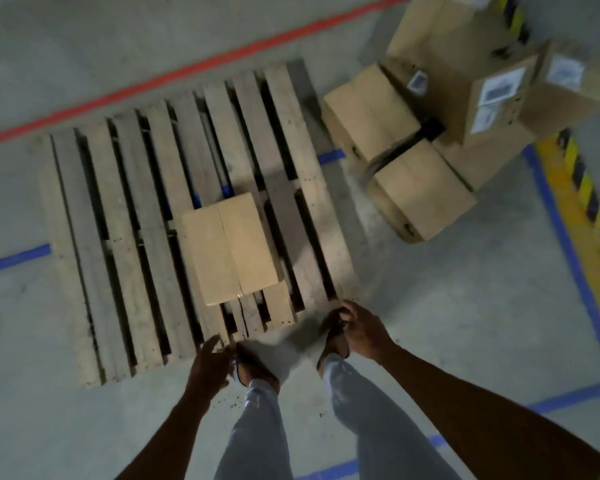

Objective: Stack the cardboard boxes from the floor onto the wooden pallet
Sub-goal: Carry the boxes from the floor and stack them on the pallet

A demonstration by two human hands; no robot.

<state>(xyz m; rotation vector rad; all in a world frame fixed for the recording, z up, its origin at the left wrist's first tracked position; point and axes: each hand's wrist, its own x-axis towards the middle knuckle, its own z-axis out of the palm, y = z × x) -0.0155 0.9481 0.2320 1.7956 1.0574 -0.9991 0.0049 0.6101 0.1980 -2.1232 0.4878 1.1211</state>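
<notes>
A wooden pallet (125,216) lies on the concrete floor in front of me. One cardboard box (231,249) sits on it near the front edge, right of centre. Several more cardboard boxes stand on the floor at the upper right: one low box (369,110), another closer box (420,192), and taller labelled boxes (492,102) behind them. My left hand (208,363) hangs over the pallet's front edge with relaxed fingers and holds nothing. My right hand (355,329) hangs by the pallet's front right corner, fingers loosely curled, empty.
My legs and sandalled feet (253,368) stand just before the pallet. A red floor line (194,69) runs behind the pallet. Blue tape (565,237) marks the floor at right, next to a yellow-black striped edge (586,188).
</notes>
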